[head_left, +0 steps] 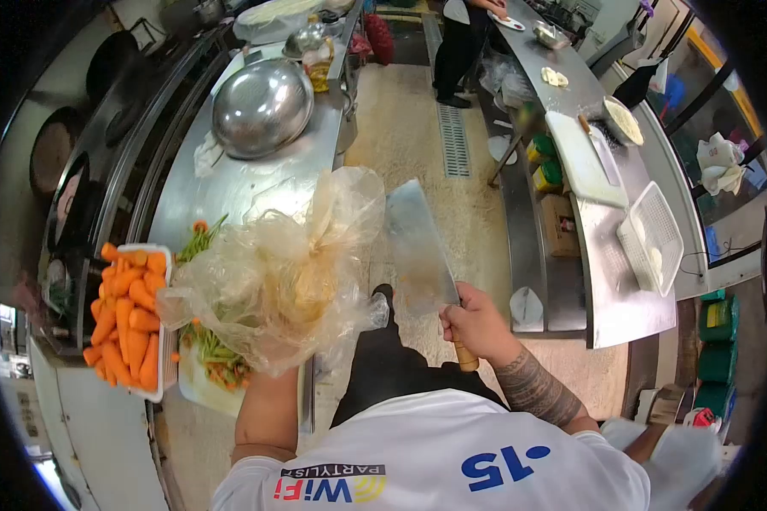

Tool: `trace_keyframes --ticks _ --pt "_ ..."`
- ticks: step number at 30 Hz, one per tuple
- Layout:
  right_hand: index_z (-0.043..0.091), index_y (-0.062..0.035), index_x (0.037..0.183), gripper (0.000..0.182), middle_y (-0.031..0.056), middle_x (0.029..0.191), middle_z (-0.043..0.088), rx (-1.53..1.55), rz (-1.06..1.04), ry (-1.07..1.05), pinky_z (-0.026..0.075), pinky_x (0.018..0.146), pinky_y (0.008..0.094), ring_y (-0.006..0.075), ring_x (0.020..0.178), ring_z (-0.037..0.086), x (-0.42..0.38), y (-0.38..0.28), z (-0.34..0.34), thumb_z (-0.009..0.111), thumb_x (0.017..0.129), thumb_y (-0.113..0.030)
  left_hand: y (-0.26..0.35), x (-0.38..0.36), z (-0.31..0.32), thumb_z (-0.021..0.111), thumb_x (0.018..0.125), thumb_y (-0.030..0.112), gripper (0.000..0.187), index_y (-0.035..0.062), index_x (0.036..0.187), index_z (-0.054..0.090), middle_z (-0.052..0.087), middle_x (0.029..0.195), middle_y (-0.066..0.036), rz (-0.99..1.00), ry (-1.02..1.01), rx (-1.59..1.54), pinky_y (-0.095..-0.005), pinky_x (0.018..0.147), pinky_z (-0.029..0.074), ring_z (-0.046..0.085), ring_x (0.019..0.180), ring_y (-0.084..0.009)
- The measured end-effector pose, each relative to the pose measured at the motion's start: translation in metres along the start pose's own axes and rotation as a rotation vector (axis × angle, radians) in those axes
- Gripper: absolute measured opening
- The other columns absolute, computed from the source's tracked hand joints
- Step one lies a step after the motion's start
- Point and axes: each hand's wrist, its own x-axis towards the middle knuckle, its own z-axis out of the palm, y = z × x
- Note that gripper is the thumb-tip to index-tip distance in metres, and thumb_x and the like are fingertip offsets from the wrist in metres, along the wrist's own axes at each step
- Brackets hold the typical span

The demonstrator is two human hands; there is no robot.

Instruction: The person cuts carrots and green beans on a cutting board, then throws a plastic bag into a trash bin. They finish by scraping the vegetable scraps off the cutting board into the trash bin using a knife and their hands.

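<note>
My right hand (473,326) is closed around the wooden handle of a cleaver (418,255), its broad blade pointing away from me above the floor. A crumpled clear plastic bag (273,285) is held up by my left hand. The bag covers that hand and its fingers; only the left forearm (268,413) shows below. The bag reaches past the edge of the steel counter (256,192). Under and beside it are green and orange vegetable trimmings (213,353) on a white cutting board (198,387). Peeled carrots (128,319) fill a white basket (164,379) at the left.
A large metal bowl (262,108) lies upside down farther along the left counter. Across the aisle, the right counter (626,319) bears a white board (584,166) with a knife (601,153) and a white basket (652,238). Another person (458,43) stands at its far end.
</note>
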Motion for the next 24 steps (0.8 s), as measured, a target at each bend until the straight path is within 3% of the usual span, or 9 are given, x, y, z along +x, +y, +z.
trace_keyframes --ticks 15,24 --pt "0.062 0.0004 0.112 0.02 0.0047 0.083 0.061 -0.035 -0.011 0.048 0.053 0.061 0.0294 0.0131 0.067 0.059 0.285 -0.147 -0.099 0.056 0.094 -0.006 -0.061 0.356 0.09 0.055 0.103 0.034 0.054 0.007 0.148 0.043 0.054 0.142 -0.013 -0.418 -0.249 -0.164 -0.0375 0.108 0.045 0.053 0.128 -0.0238" --pt "0.063 -0.0004 0.112 0.02 0.0024 0.079 0.06 -0.046 -0.039 -0.058 0.052 0.061 0.0268 0.0109 0.064 0.058 0.494 -0.229 -0.226 0.055 0.094 -0.004 -0.129 0.566 0.15 0.053 0.105 0.036 0.057 0.0084 0.153 0.039 0.051 0.146 -0.012 -0.464 -0.267 -0.312 -0.0375 0.112 0.043 0.05 0.133 -0.0234"
